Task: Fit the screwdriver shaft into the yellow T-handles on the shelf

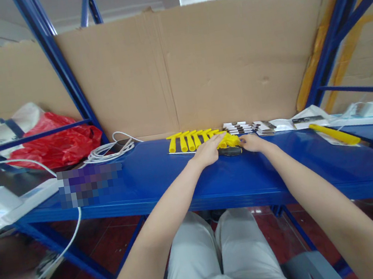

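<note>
Yellow-and-black tool (pixel 230 151) sits between both hands. Both forearms stretch forward, palms down. The left hand (pixel 208 151) covers the tool's 9 o'clock end, but I cannot tell its grip. The right hand (pixel 252 142) pinches the 3 o'clock end. It lies on a blue shelf (pixel 164 180) backed by cardboard (pixel 223 58), with yellow handles (pixel 190 140) at its 9 o'clock. Its long axis runs from 9 to 3.

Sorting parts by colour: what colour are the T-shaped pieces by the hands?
T-shaped pieces: yellow, head view.
</note>
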Tool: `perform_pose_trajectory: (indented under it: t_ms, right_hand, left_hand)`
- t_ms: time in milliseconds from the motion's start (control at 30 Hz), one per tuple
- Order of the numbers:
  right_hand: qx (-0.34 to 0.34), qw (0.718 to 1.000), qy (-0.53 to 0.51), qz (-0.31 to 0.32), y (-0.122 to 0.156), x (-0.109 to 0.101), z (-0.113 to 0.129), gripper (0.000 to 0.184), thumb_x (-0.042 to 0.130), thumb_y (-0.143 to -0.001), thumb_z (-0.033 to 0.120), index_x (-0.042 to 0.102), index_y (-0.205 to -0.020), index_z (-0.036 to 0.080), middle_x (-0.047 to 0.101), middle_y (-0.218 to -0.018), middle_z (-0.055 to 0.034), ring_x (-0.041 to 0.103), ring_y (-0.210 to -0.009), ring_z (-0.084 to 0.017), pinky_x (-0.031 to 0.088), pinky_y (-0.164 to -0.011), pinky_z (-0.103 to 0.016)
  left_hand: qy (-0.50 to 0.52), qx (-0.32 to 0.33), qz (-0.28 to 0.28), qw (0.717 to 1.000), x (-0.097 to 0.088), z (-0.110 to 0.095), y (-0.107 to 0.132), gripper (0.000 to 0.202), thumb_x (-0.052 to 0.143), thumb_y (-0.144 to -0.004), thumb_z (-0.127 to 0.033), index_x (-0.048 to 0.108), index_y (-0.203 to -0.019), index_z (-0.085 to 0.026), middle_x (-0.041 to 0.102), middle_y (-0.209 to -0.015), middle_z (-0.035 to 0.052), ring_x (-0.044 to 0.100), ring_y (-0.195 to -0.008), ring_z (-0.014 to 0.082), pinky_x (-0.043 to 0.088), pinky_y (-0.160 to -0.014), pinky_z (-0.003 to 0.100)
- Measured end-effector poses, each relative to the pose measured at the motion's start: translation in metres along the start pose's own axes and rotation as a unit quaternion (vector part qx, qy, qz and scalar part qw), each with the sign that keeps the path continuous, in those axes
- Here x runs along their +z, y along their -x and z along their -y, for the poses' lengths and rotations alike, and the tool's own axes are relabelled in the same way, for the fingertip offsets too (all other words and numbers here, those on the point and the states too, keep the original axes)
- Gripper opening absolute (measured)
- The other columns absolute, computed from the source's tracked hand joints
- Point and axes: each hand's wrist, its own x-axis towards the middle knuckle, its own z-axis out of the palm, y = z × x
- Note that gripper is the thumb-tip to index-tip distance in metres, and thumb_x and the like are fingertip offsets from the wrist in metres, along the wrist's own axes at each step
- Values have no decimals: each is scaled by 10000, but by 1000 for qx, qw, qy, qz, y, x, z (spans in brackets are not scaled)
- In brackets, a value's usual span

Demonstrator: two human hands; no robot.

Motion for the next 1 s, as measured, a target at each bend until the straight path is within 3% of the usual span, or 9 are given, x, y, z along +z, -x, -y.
perform_pose_trajectory:
  t_ms: [133, 233, 367, 500, 633, 833, 1000]
  right_hand:
    - [27, 999, -9, -40, 5, -11, 4, 314, 543, -846, 140, 733, -1096, 140, 744, -1028, -135, 690, -1000, -253, 503, -857, -297]
    - [1, 989, -127, -74, 8, -16, 13, 282, 495, -900, 171, 730, -1048, 125, 751, -943, -115, 700, -888, -218, 514, -802, -286]
    - [-35, 934, -351, -47, 14, -16, 30, 280, 478, -945, 248, 705, -1059, 130, 739, -809, -73, 670, -673, -157, 507, -656, -246]
    - [-46, 876, -481, 2, 19, -12, 40, 267, 529, -921, 316, 702, -1018, 138, 713, -716, -60, 612, -578, -128, 440, -553, -210]
    - [-51, 854, -518, 5, 19, -8, 40, 208, 615, -804, 292, 720, -913, 150, 722, -778, -54, 605, -630, -122, 416, -561, -206]
    - [-17, 850, -520, -79, 15, -8, 36, 217, 627, -659, 226, 752, -830, 182, 719, -870, -12, 582, -674, -117, 443, -592, -223]
    - [49, 783, -598, -163, 10, -12, 31, 125, 640, -661, 153, 708, -764, 174, 668, -717, 8, 532, -518, -78, 397, -478, -193]
  left_hand:
    - [0, -4, 1, 1000, 0, 1, 0, 755, 402, -813, -3, 340, -1525, -248, 399, -1568, 46, 419, -1410, 200, 402, -1140, 400]
    - [3, -4, 1, 1000, 0, 0, 0, 750, 403, -821, -6, 337, -1526, -253, 416, -1558, 49, 431, -1401, 198, 410, -1132, 399]
    - [3, -13, 4, 1000, 0, 0, 0, 729, 409, -832, -16, 347, -1519, -250, 440, -1543, 42, 437, -1395, 192, 422, -1118, 383]
    - [1, -11, -4, 1000, 0, 0, -1, 709, 401, -838, -12, 374, -1509, -237, 468, -1522, 53, 468, -1371, 202, 419, -1121, 383]
    - [10, 5, -17, 1000, 1, 0, -1, 694, 400, -836, -8, 399, -1493, -231, 467, -1524, 41, 470, -1369, 185, 394, -1143, 371]
    - [3, -8, -9, 1000, 0, -1, -1, 695, 425, -844, -36, 367, -1508, -233, 462, -1527, 56, 466, -1370, 196, 431, -1107, 374]
    - [-3, 5, 2, 1000, -5, -5, 1, 679, 449, -867, -86, 367, -1515, -270, 530, -1466, 41, 517, -1314, 202, 469, -1051, 343]
